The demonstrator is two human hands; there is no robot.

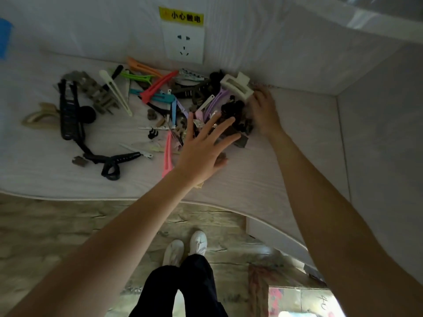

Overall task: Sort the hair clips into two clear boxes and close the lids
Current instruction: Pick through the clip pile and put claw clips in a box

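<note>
A heap of hair clips lies spread on the white table (263, 177). It holds long flat clips in red (158, 86), green, orange (143, 67), pink (167, 154) and purple, black claw clips (68, 110), and a white claw clip (237, 85) at the back right. My left hand (203, 152) hovers flat over the right part of the heap, fingers spread, holding nothing. My right hand (264, 110) rests at the heap's right edge beside the white claw clip and dark small clips (235, 110); its fingers are hidden from me. No clear box shows.
A wall with a white socket (184, 43) and a yellow warning label (182, 16) stands right behind the heap. A side wall closes the table's right end. Below the table edge are a wooden floor, my white shoes (185, 248) and a patterned box (297, 300).
</note>
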